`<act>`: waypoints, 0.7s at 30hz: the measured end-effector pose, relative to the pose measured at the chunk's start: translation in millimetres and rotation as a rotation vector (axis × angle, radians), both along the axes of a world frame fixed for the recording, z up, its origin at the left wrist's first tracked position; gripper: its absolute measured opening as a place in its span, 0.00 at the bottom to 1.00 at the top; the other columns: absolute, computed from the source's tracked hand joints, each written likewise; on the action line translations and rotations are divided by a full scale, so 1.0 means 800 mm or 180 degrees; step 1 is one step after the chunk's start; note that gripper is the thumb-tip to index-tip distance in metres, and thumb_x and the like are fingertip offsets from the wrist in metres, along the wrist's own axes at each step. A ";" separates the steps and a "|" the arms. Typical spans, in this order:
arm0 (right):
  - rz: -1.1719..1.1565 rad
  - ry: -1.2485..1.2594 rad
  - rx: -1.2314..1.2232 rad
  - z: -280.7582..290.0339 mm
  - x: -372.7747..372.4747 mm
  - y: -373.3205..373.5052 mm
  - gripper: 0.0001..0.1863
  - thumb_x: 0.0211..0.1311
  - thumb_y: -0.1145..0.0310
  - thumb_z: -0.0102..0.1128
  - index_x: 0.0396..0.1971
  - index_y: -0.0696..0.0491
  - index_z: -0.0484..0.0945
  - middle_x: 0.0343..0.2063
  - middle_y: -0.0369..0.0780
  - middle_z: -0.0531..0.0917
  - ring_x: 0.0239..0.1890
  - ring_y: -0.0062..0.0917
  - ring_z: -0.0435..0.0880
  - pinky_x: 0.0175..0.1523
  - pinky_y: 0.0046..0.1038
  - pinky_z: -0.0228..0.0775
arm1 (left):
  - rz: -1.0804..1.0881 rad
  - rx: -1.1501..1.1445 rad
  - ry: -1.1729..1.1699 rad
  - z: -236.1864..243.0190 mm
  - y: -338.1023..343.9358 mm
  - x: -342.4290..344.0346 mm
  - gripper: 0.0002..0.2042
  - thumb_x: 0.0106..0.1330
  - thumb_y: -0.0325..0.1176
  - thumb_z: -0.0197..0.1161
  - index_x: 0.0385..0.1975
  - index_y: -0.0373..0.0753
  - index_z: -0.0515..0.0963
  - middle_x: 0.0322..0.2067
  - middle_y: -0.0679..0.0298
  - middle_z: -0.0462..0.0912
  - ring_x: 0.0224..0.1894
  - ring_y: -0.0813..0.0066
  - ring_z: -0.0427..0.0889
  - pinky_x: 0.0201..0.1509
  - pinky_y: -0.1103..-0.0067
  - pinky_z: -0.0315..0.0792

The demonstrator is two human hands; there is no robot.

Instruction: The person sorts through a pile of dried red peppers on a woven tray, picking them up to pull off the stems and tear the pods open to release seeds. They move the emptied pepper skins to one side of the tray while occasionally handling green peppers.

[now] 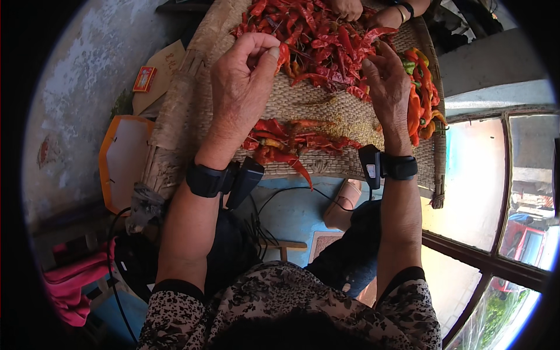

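Note:
My left hand [245, 76] is closed, thumb and fingers pinching a dried red chili pepper [283, 57] at the left side of a big pile of red chili peppers [326, 49]. Over the right side of that pile, my right hand [388, 79] is bent with thumb and fingertips drawn together; whatever it pinches, if anything, I cannot make out. The peppers lie on a woven mat [233, 111]. Closer to me is a smaller row of red chili peppers [297, 142], one hanging over the mat's near edge. Pale loose seeds [341, 119] lie between the two groups.
Another person's hands [382, 18] work at the pile's far side. Fresher orange and green peppers [423, 96] sit along the mat's right edge. Left of the mat are an orange-rimmed tray [125, 149], cardboard [160, 73] and a small red box [144, 79]. A black cable [280, 191] hangs below.

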State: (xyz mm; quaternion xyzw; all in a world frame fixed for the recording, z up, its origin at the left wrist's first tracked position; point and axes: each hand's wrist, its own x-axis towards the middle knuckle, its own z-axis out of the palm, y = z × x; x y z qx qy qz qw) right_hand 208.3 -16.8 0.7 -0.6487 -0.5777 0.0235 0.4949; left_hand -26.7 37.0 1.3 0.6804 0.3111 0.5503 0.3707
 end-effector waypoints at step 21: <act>0.1375 -0.0802 -0.1253 0.006 -0.042 -0.017 0.17 0.56 0.71 0.65 0.47 0.55 0.78 0.36 0.42 0.82 0.34 0.27 0.82 0.38 0.29 0.76 | -0.0042 0.0017 0.0127 -0.005 0.001 -0.002 0.07 0.69 0.31 0.57 0.42 0.37 0.77 0.29 0.73 0.77 0.31 0.89 0.71 0.35 0.88 0.67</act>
